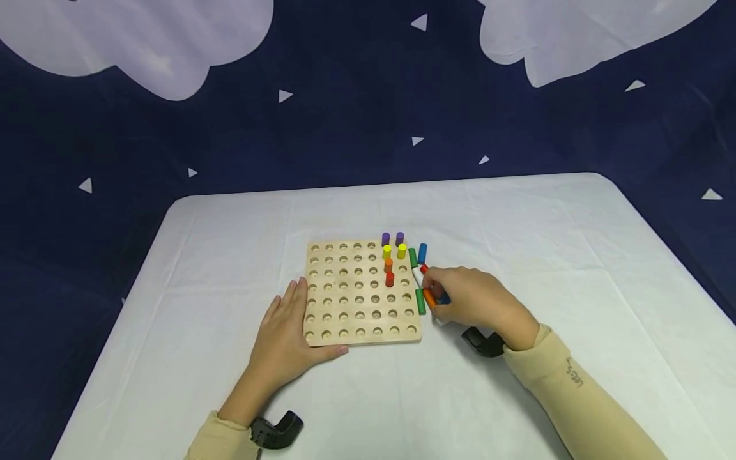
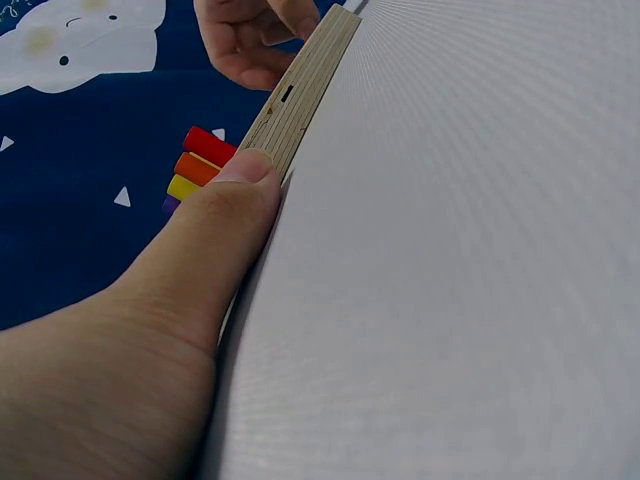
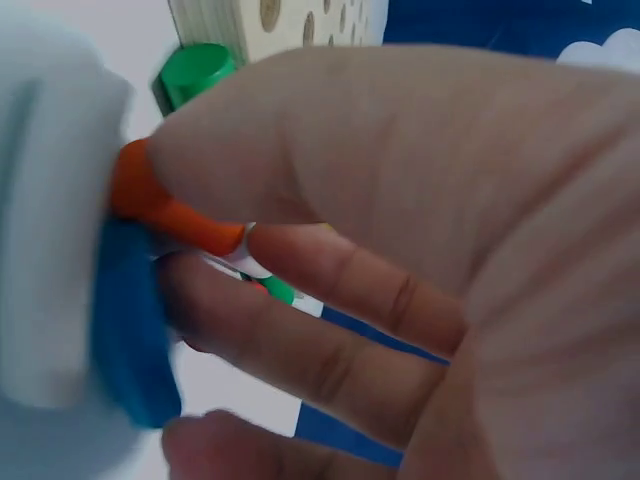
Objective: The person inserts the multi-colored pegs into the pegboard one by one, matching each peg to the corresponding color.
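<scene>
Left hand point(image 1: 287, 338) lay flat with straight fingers against the near-left corner of the wooden pegboard point(image 1: 345, 300), thumb pressed along its near edge point(image 2: 290, 110) — holding nothing, only bracing. Right hand point(image 1: 471, 300) sat just beside the board's right edge, fingers curled round an orange peg point(image 1: 429, 298); seen from the right wrist, pinched between thumb and forefinger point(image 3: 170, 215), with a blue peg point(image 3: 130, 330) touching the lower fingers, though whether also gripped could not be told. Loose pegs lay on the white-covered surface point(image 1: 517, 217) along the board's right side: a green peg point(image 1: 420, 301), another green one point(image 1: 413, 257), a blue one point(image 1: 422, 253), a red-and-white piece point(image 1: 420, 273). Already upright in the board's far-right holes: two purple pegs point(image 1: 393, 239), two yellow pegs point(image 1: 394, 251), one orange point(image 1: 388, 264), one red point(image 1: 390, 279).

Judged best done thus: lifted clear of the neighbours so none rolled, turned upright in the fingertips, carried over the free hole beside the standing orange one, lowered straight rather than slanted. Bracing with the flat palm looked worth keeping, since a tilted entry could have nudged the board or knocked the standing pegs close by. A grip near the peg's top seemed wise, leaving the lower end free to find the hole.
</scene>
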### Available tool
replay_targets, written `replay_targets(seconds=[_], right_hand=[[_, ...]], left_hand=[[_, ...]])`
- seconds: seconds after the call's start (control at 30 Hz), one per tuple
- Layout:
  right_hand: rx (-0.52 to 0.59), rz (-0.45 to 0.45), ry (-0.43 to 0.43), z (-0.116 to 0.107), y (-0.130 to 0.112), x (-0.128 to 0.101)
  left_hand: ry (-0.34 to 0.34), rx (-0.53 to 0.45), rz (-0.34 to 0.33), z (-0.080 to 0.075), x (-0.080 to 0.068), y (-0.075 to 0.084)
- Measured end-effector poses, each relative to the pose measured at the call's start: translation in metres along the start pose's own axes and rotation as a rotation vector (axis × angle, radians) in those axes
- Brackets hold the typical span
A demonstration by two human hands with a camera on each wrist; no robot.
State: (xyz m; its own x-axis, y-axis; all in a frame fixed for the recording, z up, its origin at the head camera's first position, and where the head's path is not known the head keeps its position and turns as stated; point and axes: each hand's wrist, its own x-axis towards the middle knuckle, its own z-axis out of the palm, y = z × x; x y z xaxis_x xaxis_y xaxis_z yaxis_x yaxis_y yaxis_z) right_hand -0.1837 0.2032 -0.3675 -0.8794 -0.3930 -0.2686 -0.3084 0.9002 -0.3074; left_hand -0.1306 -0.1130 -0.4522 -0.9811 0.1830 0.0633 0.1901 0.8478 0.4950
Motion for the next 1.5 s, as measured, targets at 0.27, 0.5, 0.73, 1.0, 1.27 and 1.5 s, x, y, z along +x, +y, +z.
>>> replay_targets(seconds=[0.27, 0.5, 0.73, 1.0, 1.27, 1.5], right_hand=[[-0.08, 0.003, 0.05, 0.006, -0.007, 0.002], [-0.107, 0.011, 0.086, 0.014, -0.012, 0.005], [-0.068, -0.025, 0.045, 0.005, -0.005, 0.004], [0.086, -0.098, 0.044, -0.005, 0.007, 0.01], [0.212, -0.116, 0.182, -0.006, 0.01, 0.028], [0.235, -0.135, 0.269, 0.0, 0.0, 0.043]], left_hand=[[-0.001, -0.002, -0.001, 0.0, 0.0, 0.0], [-0.005, -0.007, -0.004, 0.0, 0.0, 0.0], [-0.003, -0.005, -0.003, -0.001, 0.0, 0.001], [-0.004, 0.007, -0.007, -0.001, 0.0, 0.001], [0.002, 0.007, -0.002, -0.001, 0.001, 0.002], [-0.004, 0.001, -0.012, -0.002, -0.001, 0.002]])
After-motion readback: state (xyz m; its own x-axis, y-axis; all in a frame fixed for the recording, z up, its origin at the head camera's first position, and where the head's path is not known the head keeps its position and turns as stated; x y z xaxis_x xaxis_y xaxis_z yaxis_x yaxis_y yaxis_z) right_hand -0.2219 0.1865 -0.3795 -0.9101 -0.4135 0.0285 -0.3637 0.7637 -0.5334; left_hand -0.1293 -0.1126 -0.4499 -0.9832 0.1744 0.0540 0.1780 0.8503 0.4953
